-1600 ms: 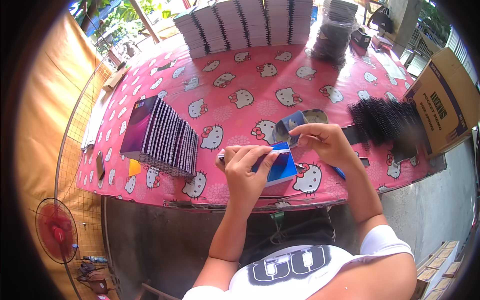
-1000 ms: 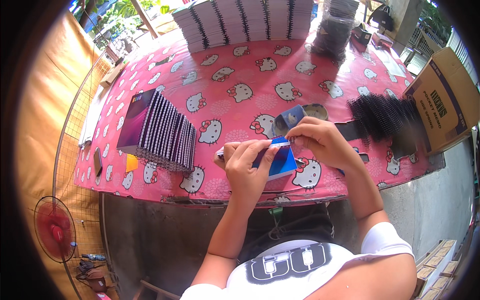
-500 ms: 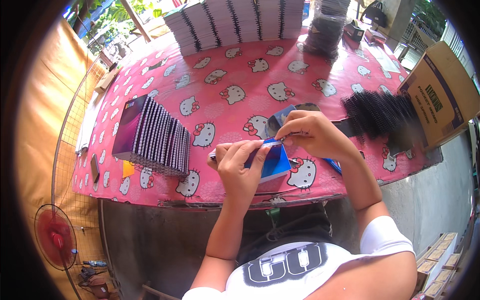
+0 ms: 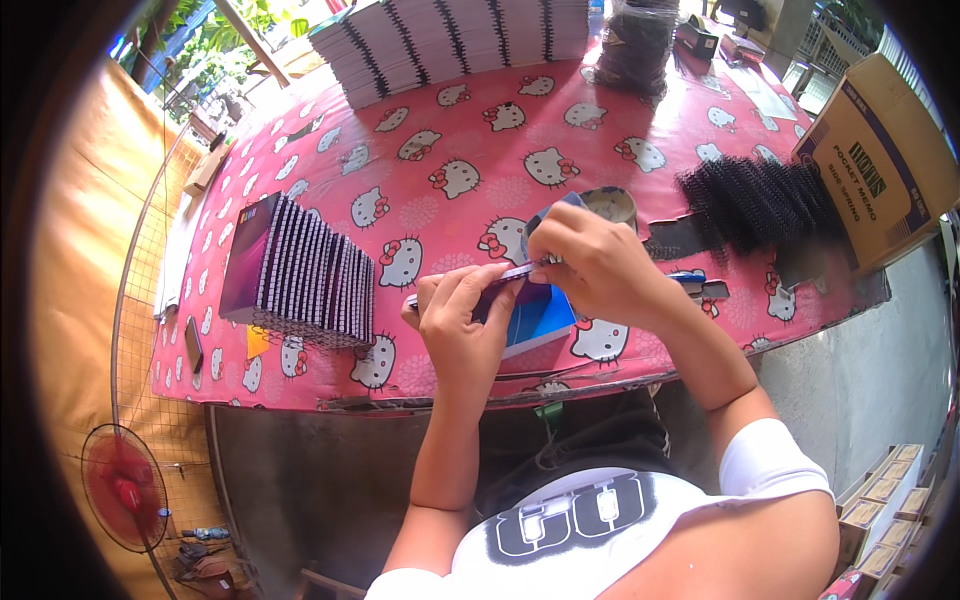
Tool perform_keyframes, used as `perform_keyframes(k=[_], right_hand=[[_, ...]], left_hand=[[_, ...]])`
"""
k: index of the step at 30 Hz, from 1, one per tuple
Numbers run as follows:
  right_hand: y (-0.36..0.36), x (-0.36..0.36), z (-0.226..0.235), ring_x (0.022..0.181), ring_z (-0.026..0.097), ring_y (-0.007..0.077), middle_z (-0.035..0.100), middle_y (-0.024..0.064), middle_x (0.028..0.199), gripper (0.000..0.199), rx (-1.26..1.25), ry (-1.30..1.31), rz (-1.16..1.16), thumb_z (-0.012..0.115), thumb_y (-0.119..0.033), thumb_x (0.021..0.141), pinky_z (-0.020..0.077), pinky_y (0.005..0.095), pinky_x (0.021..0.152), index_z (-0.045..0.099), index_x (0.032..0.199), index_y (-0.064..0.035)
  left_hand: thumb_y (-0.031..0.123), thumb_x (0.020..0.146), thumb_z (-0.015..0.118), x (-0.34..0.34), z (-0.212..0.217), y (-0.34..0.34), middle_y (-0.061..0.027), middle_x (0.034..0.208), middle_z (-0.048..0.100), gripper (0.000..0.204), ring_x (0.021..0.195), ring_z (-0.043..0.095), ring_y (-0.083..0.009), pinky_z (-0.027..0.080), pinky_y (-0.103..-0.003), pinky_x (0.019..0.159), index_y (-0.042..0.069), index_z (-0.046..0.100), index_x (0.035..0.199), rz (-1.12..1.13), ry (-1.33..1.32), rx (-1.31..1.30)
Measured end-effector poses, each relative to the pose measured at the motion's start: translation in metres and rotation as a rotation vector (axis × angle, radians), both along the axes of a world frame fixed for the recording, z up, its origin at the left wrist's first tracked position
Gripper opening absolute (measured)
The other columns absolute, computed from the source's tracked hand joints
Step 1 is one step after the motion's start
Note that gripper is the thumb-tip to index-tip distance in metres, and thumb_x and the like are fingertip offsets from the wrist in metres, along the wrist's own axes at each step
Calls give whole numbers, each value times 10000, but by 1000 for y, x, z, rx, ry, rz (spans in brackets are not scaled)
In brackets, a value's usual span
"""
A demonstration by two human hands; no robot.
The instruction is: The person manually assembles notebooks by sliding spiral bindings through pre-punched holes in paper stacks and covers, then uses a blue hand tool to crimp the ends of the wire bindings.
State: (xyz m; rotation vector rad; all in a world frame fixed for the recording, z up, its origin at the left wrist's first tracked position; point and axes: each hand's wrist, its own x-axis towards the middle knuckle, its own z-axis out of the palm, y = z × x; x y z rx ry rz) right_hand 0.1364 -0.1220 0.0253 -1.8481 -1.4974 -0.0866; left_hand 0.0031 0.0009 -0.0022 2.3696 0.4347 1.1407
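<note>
My left hand (image 4: 462,312) is closed on a small notebook (image 4: 492,300) with a dark purple cover, its thumb on the near face and its fingers over the bound edge. My right hand (image 4: 592,262) pinches at the right end of that edge; whatever is between its fingertips is too small to make out. Under the held notebook lies a blue-covered block of paper (image 4: 545,322) near the table's front edge. Just beyond my right hand, a round shallow container (image 4: 617,205) is partly hidden by it.
A stack of spiral-bound purple notebooks (image 4: 315,275) stands left on the pink table cover (image 4: 420,215). Black plastic coils (image 4: 750,210) lie right, by a cardboard box (image 4: 875,175). Tall piles of bound books (image 4: 450,40) line the back. A blue-handled tool (image 4: 695,285) lies beside my right forearm.
My right hand has shifted slightly left and nearer my left hand, along the notebook's edge. The held notebook is tilted up more, showing its purple cover. The whole view has shifted slightly.
</note>
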Motion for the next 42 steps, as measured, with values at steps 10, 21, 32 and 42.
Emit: perform_keyframes(k=[10, 21, 32, 42], right_hand=[[-6, -3, -6, 777, 603, 283, 570, 96, 852, 200, -58, 65, 5, 719, -142, 765, 465, 383, 626, 598, 898, -55], [2, -23, -1, 767, 601, 296, 584, 97, 782, 123, 132, -19, -99, 665, -103, 777, 476, 397, 642, 567, 752, -32], [-25, 130, -71, 925, 607, 363, 633, 159, 1022, 446, -272, -268, -9, 746, -197, 699, 489, 423, 801, 590, 1090, -52], [-29, 125, -49, 834, 632, 200, 642, 90, 937, 399, 32, 257, 364, 681, 23, 652, 521, 313, 763, 534, 1023, 16]], left_hand=[[81, 679, 788, -3, -1, -3, -8, 831, 674, 224, 807, 551, -159, 424, -283, 740, 94, 731, 895, -4, -20, -2], [87, 675, 800, -4, 1, -2, -5, 808, 679, 200, 779, 549, -149, 413, -280, 738, 88, 734, 864, -22, -27, -19], [119, 675, 809, -3, 17, -7, 0, 803, 693, 239, 779, 573, -137, 357, -298, 804, 110, 742, 904, -153, -9, -11], [168, 625, 841, 12, 0, -4, -30, 765, 665, 252, 805, 612, -191, 438, -332, 756, 85, 665, 785, -115, -26, -39]])
